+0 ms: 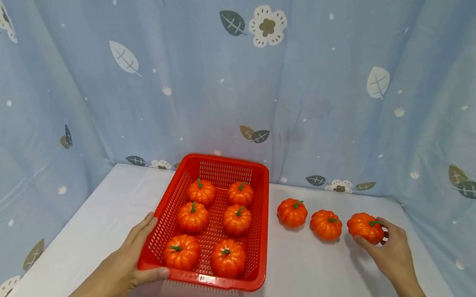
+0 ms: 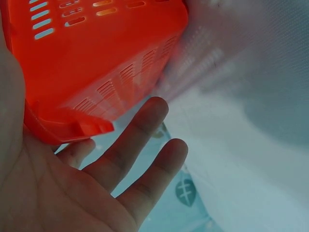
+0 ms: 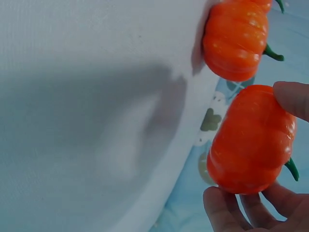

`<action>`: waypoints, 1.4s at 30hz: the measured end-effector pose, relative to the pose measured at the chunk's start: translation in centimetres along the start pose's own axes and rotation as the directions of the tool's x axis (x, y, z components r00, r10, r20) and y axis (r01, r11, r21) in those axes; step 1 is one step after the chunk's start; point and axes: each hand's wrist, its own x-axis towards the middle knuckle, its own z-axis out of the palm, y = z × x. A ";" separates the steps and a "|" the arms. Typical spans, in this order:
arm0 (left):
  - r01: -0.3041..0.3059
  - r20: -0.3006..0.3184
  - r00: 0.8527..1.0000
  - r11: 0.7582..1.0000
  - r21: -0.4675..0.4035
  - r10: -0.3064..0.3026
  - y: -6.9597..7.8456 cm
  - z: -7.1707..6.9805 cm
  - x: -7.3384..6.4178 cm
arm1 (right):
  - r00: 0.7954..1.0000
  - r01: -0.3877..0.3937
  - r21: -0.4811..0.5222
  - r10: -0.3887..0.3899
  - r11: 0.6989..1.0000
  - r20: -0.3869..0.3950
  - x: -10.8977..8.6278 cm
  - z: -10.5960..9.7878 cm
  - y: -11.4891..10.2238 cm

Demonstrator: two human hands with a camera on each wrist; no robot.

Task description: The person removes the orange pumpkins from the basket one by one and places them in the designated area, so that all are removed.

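My left hand [image 1: 124, 259] holds the near left corner of a red plastic basket [image 1: 264, 252], thumb along the front rim and fingers along the left side. Two fingertips [image 2: 153, 110] stretch out clear of the basket wall in the left wrist view. Several small orange toy pumpkins [image 1: 192, 218] with green stems sit in the basket in two columns. On the right, my right hand [image 1: 395, 254] grips another pumpkin [image 1: 365, 228] between thumb and fingers. In the right wrist view this pumpkin [image 3: 251, 140] appears raised off the table, with a shadow below.
Two more pumpkins, one [image 1: 292, 213] nearer the basket and one [image 1: 326, 225] nearer my right hand, lie on the white table [image 1: 305, 288]. A blue patterned curtain [image 1: 316, 103] hangs behind the table and along both sides.
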 end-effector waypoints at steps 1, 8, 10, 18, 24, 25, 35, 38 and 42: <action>0.001 0.000 1.000 1.000 -0.001 -0.001 0.0 0.0 0.0 | 1.000 -0.006 -0.005 0.006 1.000 0.008 0.0 0.1 0.1; 0.003 0.001 1.000 1.000 0.003 -0.003 0.0 0.0 0.1 | 0.999 0.003 -0.055 0.000 0.998 0.054 0.2 0.6 0.6; 0.008 0.003 1.000 1.000 0.000 -0.008 0.0 0.0 0.1 | 0.997 0.005 -0.052 -0.001 0.999 0.076 0.3 0.8 0.9; 0.008 0.004 1.000 1.000 -0.005 -0.008 0.1 -0.1 0.0 | 0.986 -0.065 -0.055 0.072 0.996 0.153 0.5 1.4 1.4; 0.011 0.007 1.000 1.000 -0.007 -0.011 0.1 -0.1 -0.1 | 0.988 -0.055 -0.041 0.061 0.998 0.144 0.4 1.6 1.2; 0.009 0.006 1.000 1.000 -0.005 -0.009 0.1 -0.1 -0.1 | 0.988 -0.049 -0.038 0.054 0.998 0.142 0.4 1.7 1.3; -0.004 -0.010 1.000 1.000 -0.002 0.004 -0.1 0.0 -0.1 | 0.982 -0.065 -0.016 0.067 0.998 0.178 0.5 1.7 1.1; -0.001 -0.010 1.000 1.000 -0.003 0.001 0.0 0.0 -0.1 | 0.980 -0.080 -0.010 0.080 0.997 0.181 0.4 1.5 0.9; 0.006 -0.008 1.000 1.000 -0.006 -0.006 0.0 0.0 -0.1 | 0.989 -0.081 0.001 0.080 0.997 0.124 0.2 1.4 0.4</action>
